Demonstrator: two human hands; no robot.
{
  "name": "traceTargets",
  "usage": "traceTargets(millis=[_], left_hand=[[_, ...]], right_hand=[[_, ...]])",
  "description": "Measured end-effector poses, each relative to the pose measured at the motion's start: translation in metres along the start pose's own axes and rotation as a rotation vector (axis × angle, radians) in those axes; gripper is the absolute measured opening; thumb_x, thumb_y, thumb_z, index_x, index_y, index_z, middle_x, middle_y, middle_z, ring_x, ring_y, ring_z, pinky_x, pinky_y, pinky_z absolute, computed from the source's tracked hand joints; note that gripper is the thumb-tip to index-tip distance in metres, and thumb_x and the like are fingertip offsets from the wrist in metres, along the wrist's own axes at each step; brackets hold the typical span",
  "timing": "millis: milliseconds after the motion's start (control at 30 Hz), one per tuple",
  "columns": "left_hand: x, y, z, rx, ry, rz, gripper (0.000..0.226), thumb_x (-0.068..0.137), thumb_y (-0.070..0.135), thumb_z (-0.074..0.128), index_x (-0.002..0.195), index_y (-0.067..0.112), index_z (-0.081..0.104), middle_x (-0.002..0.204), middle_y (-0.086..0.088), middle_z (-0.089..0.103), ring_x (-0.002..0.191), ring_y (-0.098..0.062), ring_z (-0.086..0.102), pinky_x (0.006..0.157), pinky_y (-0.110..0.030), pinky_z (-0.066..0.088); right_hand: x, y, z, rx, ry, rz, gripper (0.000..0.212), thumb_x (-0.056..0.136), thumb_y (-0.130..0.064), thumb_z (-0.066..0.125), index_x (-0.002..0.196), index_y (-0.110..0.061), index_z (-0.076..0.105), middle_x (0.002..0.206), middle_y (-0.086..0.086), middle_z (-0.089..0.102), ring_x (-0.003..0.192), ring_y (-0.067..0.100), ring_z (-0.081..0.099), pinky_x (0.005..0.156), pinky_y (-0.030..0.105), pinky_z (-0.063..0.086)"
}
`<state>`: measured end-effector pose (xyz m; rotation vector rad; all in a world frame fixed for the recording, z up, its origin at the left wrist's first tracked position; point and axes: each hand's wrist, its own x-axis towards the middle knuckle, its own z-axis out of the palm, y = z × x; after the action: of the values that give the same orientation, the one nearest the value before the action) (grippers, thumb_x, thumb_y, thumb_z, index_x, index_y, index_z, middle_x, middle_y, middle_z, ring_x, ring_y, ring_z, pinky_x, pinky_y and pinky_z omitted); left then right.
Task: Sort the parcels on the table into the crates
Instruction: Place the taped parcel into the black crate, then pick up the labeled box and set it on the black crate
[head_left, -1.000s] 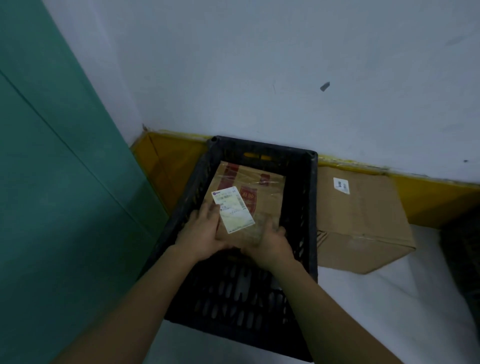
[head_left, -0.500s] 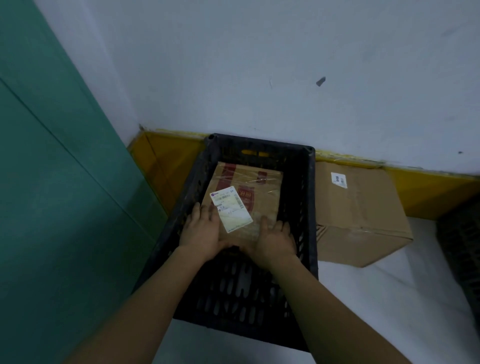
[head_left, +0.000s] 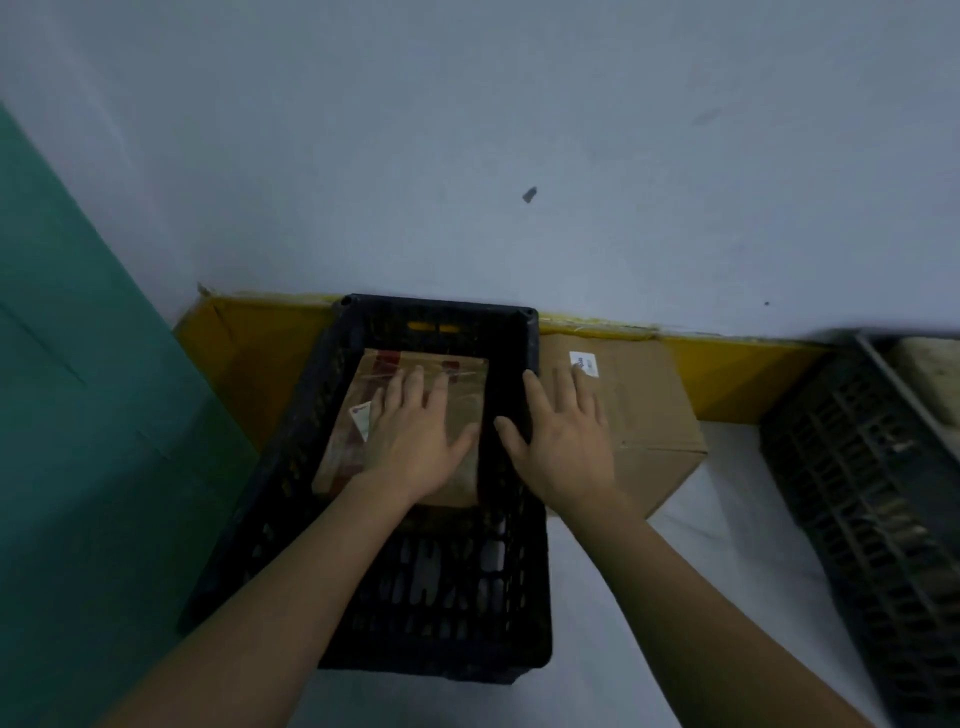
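In the middle of the frame a black plastic crate (head_left: 363, 597) is sitting on a pale floor, its far end against a yellow skirting board (head_left: 249, 353) at the foot of a white wall (head_left: 467, 130). A brown cardboard parcel (head_left: 467, 410) with clear tape and red print is lying inside the far half of the crate. The left hand (head_left: 415, 431) is lying flat over the parcel's top, fingers straight and slightly spread, and is covering most of a white shipping label (head_left: 361, 418), of which only a corner is showing at the hand's left edge. The right hand (head_left: 563, 441) is hovering to the right of centre, fingers extended and spread, over the crate's right rim and the larger cardboard box (head_left: 644, 415) standing just beside the crate; whether it is touching either I cannot tell. That box is carrying a small white sticker (head_left: 584, 362) near its far edge. A second dark crate (head_left: 857, 493) is showing at the right edge, and a green panel (head_left: 78, 415) is filling the left side.
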<state>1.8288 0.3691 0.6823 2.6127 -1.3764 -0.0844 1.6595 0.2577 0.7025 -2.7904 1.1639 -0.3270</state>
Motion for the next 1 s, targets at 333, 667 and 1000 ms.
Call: traceTargets(millis=[333, 667, 1000], left_hand=[[0.005, 0.114, -0.003, -0.006, -0.017, 0.102, 0.081, 0.106, 0.066, 0.035, 0.171, 0.022, 0.014, 0.178, -0.012, 0.007, 0.164, -0.032, 0.002, 0.132, -0.052, 0.012], [0.006, 0.194, 0.044, -0.023, -0.345, -0.081, 0.073, 0.107, 0.066, 0.034, 0.166, 0.023, 0.026, 0.174, -0.023, 0.009, 0.158, -0.049, 0.01, 0.125, -0.059, 0.028], [-0.018, 0.222, 0.052, -0.135, -0.19, -0.154, 0.042, 0.109, 0.05, 0.048, 0.141, 0.024, 0.056, 0.152, -0.009, 0.037, 0.13, -0.033, 0.043, 0.102, -0.043, 0.051]], right_hand=[[-0.021, 0.153, 0.011, -0.094, -0.214, 0.291, 0.086, 0.1, -0.084, 0.026, 0.168, -0.033, 0.019, 0.178, 0.023, 0.004, 0.164, 0.048, 0.003, 0.131, 0.061, 0.016], [-0.03, 0.225, 0.029, 0.025, -0.318, 0.066, 0.077, 0.106, -0.069, 0.039, 0.169, -0.035, 0.009, 0.162, 0.017, 0.04, 0.148, 0.039, 0.039, 0.118, 0.053, 0.041], [-0.064, 0.258, 0.025, 0.346, -0.131, 0.364, 0.046, 0.104, -0.068, 0.046, 0.132, -0.032, 0.049, 0.124, 0.003, 0.062, 0.089, 0.017, 0.064, 0.077, 0.038, 0.061]])
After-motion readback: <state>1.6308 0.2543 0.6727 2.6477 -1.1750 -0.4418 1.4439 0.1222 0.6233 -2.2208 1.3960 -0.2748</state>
